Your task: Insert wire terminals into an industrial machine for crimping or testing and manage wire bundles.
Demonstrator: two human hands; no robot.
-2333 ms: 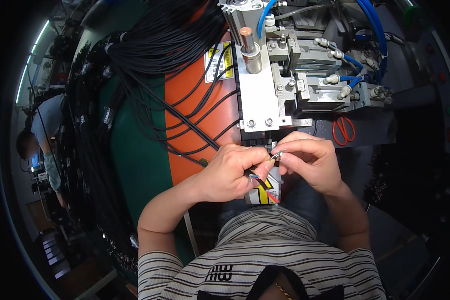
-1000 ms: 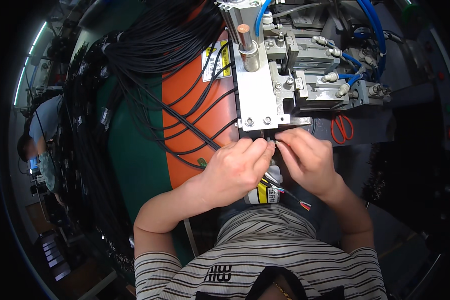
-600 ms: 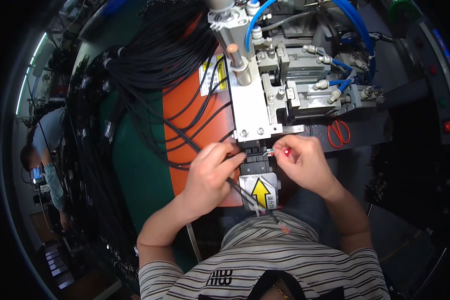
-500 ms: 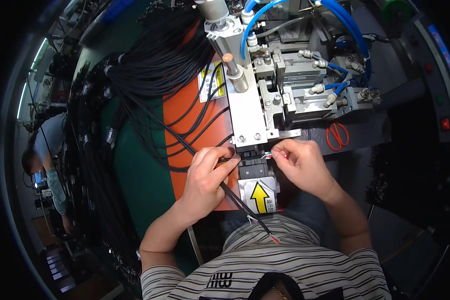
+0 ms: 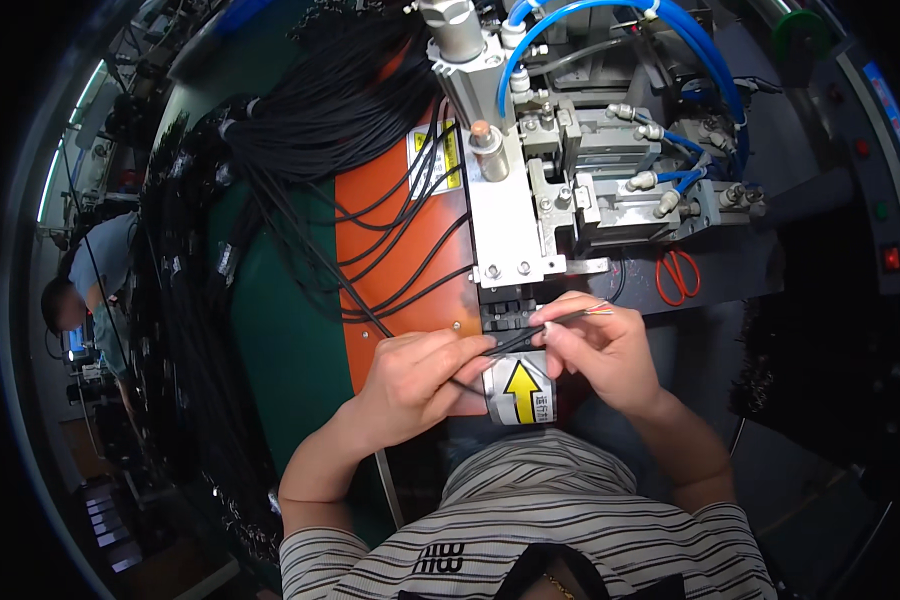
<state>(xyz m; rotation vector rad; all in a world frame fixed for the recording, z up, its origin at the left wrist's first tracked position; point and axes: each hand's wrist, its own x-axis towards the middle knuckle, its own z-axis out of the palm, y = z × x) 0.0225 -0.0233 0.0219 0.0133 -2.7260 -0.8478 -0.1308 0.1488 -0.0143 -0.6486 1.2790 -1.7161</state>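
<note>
My left hand (image 5: 425, 375) is closed around a black cable (image 5: 520, 340) in front of the metal fixture (image 5: 515, 225). That cable runs rightward to my right hand (image 5: 610, 355), whose thumb and fingers pinch it close to its end. Thin coloured wires (image 5: 598, 311) stick out of the stripped end, over the right fingers. Under the cable lie a dark slotted block (image 5: 510, 308) and a white label with a yellow arrow (image 5: 520, 392). Another stretch of black cable shows under my left fingers; how many strands they hold is hidden.
A thick bundle of black cables (image 5: 310, 135) spreads over the green and orange surface (image 5: 370, 350) at the left. Blue air hoses (image 5: 710, 55) arch above the fixture's cylinders. Red-handled scissors (image 5: 678, 277) lie to the right. A co-worker (image 5: 105, 265) bends at the far left.
My right hand has left the wire ends at the block and now pinches the cable nearer me. The cable ends that hung toward my lap no longer show there. My left hand has shifted slightly nearer me.
</note>
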